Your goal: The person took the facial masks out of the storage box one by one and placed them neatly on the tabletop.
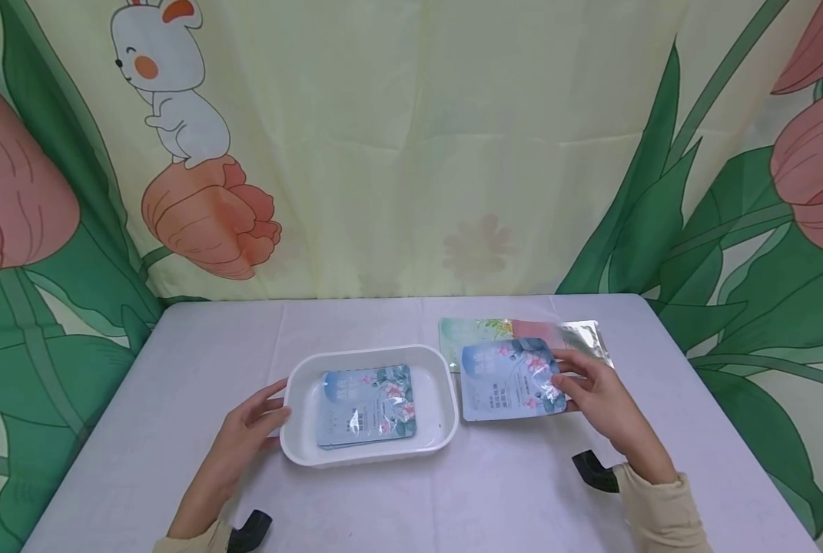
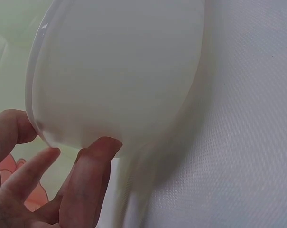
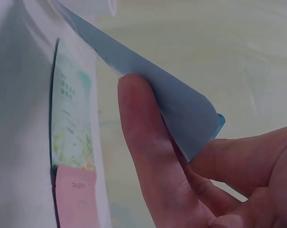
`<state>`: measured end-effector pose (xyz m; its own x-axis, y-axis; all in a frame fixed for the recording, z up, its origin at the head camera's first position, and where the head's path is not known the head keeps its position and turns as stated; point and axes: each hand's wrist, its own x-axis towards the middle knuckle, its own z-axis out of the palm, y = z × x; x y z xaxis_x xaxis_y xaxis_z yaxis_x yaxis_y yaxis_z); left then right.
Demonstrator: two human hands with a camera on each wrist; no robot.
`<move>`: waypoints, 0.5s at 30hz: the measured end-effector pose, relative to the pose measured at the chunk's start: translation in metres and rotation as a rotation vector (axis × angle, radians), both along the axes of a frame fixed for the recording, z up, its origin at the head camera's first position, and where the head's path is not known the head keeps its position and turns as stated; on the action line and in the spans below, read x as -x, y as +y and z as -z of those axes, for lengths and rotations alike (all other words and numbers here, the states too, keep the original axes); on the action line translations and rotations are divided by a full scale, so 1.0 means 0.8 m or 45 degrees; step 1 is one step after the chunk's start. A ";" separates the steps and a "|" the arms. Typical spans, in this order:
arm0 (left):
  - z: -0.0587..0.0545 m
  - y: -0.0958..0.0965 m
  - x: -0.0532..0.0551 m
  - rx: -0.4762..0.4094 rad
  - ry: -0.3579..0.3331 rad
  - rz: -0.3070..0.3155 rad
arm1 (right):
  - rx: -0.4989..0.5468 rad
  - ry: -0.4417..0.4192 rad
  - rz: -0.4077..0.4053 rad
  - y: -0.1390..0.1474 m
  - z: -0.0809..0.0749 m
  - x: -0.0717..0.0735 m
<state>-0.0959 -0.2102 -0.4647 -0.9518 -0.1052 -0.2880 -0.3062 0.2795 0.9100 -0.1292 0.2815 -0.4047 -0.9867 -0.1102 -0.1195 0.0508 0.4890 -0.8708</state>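
Note:
A white plastic tray point(image 1: 300, 453) stands on the table, and a small pile of flat blue packets point(image 1: 366, 407) printed with pink flowers lies in it. My left hand point(image 1: 245, 430) grips the tray's left end; the left wrist view has one fingertip at the rim and others against the outer wall point(image 2: 119, 71). To the right of the tray, my right hand point(image 1: 598, 388) pinches the right edge of another blue flowered packet point(image 1: 501, 384), thumb on its front and fingers behind. That packet point(image 3: 181, 104) is raised, seen nearly edge-on in the right wrist view.
Behind the held packet lie a green packet point(image 1: 462, 334), a pink packet point(image 1: 532, 331) and a silver-edged end point(image 1: 587, 334). A white cloth point(image 1: 494, 491) covers the table. A curtain point(image 1: 397, 153) with printed tulips and a rabbit hangs behind it.

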 end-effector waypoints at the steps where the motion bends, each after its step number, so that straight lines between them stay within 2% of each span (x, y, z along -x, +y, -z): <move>1: 0.000 0.000 0.000 0.001 0.003 0.000 | -0.002 -0.004 0.000 0.000 0.001 0.000; 6: -0.001 -0.001 0.000 -0.006 0.018 0.005 | 0.000 -0.028 -0.001 0.000 0.008 0.003; 15: 0.002 -0.001 -0.001 -0.023 0.034 0.012 | 0.006 -0.067 -0.073 -0.002 0.024 0.007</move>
